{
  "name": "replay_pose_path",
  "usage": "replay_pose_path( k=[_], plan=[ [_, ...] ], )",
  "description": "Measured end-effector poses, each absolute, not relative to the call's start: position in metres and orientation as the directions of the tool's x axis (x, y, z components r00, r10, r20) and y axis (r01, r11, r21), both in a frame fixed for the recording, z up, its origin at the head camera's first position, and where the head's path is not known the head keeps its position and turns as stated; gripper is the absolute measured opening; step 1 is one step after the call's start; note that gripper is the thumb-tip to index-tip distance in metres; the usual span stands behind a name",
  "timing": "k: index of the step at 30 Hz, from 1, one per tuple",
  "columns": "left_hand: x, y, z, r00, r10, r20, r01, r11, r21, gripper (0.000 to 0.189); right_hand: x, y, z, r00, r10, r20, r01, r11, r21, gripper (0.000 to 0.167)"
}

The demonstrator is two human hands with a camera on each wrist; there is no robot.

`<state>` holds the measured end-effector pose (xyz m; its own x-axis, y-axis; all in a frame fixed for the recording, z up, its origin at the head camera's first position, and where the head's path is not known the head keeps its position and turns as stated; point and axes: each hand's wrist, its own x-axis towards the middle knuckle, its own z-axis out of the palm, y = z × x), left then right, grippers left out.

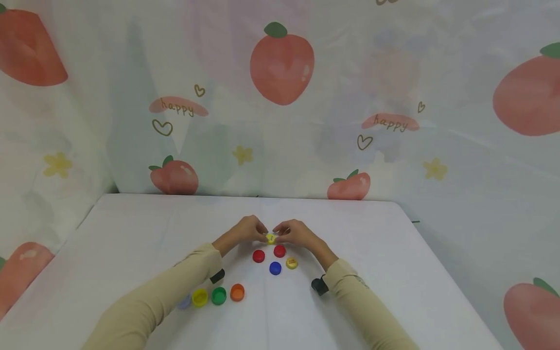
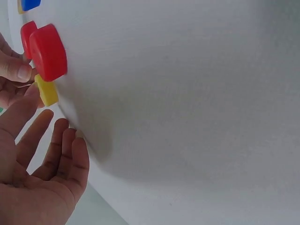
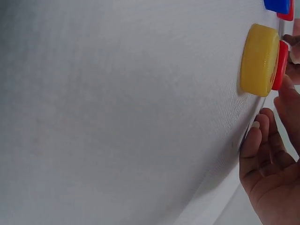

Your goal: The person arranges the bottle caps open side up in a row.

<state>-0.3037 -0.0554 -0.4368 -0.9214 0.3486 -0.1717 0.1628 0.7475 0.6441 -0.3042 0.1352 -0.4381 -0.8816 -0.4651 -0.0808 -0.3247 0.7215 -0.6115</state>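
Two bare hands are observed over a white-covered table (image 1: pixel 350 233), toward its far side. A small round yellow plastic cap with a dark mark on its top (image 1: pixel 271 238) is located between the fingertips, at the far end of a loose cluster.

Left hand (image 1: pixel 248 229): the tip of the thumb is laid against the yellow cap; the remaining fingers are held loose and gently bent, with the index tip just apart from the cap. Right hand (image 1: pixel 296 232): the cap is approached from the opposite side, the fingers loosely bent; whether it is pinched cannot be told, as the contact is hidden by other caps in the right wrist view.

Cluster, nearer the wearer: two round red plastic caps (image 1: pixel 258 256), a round blue plastic cap (image 1: pixel 275 268) and a second yellow plastic cap with printing on top (image 1: pixel 291 263).

A separate row is noted near the left forearm: a pale blue cap (image 1: pixel 184 302), partly covered by the sleeve, then a plain yellow cap (image 1: pixel 200 297), a green cap (image 1: pixel 219 295) and an orange cap (image 1: pixel 237 292). The last three are set hollow side up.

Beige sleeves (image 1: pixel 162 296) are worn. The background is formed by a peach-printed cloth (image 1: pixel 297 146).
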Motion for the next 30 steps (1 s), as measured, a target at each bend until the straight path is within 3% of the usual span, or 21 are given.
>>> replay_pose_path(
  k=[16, 23, 30],
  plan=[
    [-0.303, -0.053, -0.435, -0.938, 0.302, -0.169, 0.124, 0.750, 0.650, 0.018, -0.308, 0.128, -0.439, -0.890, -0.444, -0.100, -0.318, 0.764, -0.561, 0.029],
    [-0.302, -0.060, -0.436, -0.902, 0.384, -0.200, 0.182, 0.756, 0.629, 0.023, -0.301, 0.132, -0.445, -0.871, -0.488, -0.058, -0.379, 0.743, -0.551, 0.030],
    [-0.303, -0.068, -0.431, -0.873, 0.472, -0.122, 0.286, 0.698, 0.656, 0.029, -0.296, 0.133, -0.433, -0.862, -0.507, 0.027, -0.456, 0.749, -0.481, 0.030]
  ],
)
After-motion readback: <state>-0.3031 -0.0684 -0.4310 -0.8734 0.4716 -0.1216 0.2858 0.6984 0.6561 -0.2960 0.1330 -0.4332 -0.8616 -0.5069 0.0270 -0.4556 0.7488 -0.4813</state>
